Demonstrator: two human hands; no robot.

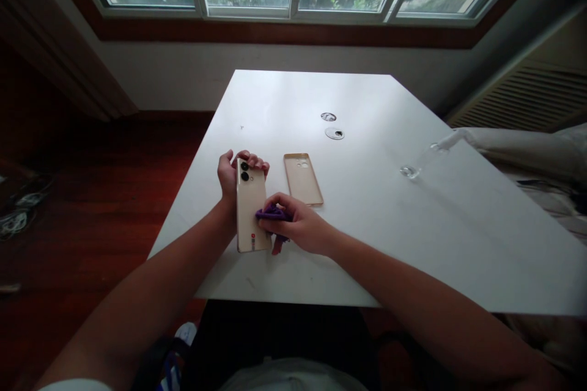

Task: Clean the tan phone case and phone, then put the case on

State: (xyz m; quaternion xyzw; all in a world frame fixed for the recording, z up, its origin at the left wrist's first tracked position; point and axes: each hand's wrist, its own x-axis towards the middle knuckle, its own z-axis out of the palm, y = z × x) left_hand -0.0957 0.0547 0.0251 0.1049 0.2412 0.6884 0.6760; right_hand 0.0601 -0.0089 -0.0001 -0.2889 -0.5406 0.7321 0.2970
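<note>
Phone (248, 204) sits in curled left hand (227, 178), right hand (303, 227) pinching purple cloth (271, 214) against it.

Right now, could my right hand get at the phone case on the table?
Probably yes: the phone case lies just beyond your right hand, with nothing visible between, though that hand holds the purple cloth.

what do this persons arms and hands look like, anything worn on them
The left hand and right hand are bare; no watch or bracelet shows. A whitish sleeve edge shows high on the left arm; no sleeve shows on the right arm.
</note>
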